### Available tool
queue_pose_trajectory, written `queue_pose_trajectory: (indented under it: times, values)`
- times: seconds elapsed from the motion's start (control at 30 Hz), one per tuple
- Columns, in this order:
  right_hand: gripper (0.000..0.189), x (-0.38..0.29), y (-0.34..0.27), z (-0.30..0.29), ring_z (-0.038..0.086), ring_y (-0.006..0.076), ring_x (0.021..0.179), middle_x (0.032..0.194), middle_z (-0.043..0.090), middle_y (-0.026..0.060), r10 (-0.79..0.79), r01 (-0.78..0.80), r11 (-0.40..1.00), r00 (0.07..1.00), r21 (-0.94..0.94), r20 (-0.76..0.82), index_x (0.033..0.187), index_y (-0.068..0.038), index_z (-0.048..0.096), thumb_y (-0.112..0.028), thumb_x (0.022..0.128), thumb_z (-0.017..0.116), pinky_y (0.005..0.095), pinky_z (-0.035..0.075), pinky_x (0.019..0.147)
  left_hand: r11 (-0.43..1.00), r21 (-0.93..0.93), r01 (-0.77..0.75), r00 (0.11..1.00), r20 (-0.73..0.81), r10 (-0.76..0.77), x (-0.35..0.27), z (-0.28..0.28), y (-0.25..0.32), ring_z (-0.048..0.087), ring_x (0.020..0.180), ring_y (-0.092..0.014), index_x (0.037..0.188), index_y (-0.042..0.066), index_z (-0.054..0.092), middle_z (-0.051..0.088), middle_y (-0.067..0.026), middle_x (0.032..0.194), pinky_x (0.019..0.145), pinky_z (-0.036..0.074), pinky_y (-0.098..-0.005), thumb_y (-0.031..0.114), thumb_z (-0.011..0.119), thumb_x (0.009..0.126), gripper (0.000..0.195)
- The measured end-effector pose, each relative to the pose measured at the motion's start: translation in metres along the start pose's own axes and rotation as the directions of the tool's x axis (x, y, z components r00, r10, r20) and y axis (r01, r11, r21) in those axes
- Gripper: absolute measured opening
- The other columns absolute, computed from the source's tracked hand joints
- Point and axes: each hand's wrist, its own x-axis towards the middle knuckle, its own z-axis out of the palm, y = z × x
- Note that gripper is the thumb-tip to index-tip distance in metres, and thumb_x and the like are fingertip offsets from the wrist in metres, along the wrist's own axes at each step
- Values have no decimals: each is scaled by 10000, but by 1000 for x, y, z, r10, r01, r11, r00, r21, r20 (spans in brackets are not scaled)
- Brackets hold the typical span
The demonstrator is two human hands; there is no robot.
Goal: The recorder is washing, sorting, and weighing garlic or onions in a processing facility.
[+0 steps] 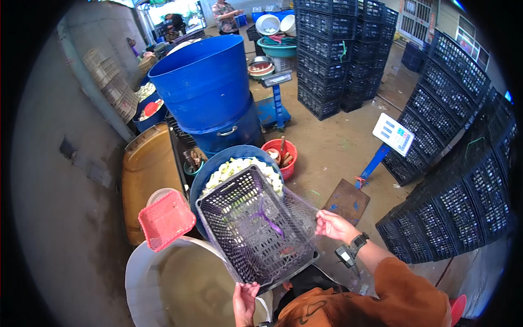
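A black slatted plastic crate (229, 245) rests tilted over a blue tub (196, 180) of pale, peeled vegetables (229, 168). Purple mesh netting (300, 208) lies in and around the crate, with a knotted purple strip (271, 224) inside. My right hand (333, 225) pinches the edge of the netting off the crate's right side. My left hand (246, 300) is at the crate's near left corner, fingers closed on the netting there; the crate's rim may be touched too. A red plastic basket (167, 220) lies left of the crate.
A white tub of cloudy water (137, 278) stands at the lower left. Ahead are tall blue barrels (200, 81) and a red bucket (292, 165) holding handled tools. Platform scales (347, 200) and stacked black crates (453, 204) are on the right. Two people (225, 18) are farther back.
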Motion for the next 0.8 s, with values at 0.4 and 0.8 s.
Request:
queue_pose_trajectory:
  times: [0.4, 0.8]
  values:
    - [179, -22, 43, -37, 557, 166, 652, 693, 523, 4, -42, 40, 999, 993, -26, -110, 876, -81, 517, -249, 905, 462, 347, 466, 746, 943, 264, 204, 977, 1, -212, 7, -10, -16, 546, 629, -187, 811, 103, 506, 492, 1, 638, 717, 501, -396, 286, 429, 911, 222]
    - [150, -17, 110, -73, 431, 71, 578, 648, 428, -36, 70, -72, 997, 983, -4, -171, 886, -69, 506, -219, 894, 492, 235, 399, 567, 936, 313, 161, 987, -54, -152, 20, -24, -24, 574, 647, -204, 740, 87, 474, 499, -21, 644, 691, 493, -372, 266, 468, 896, 238]
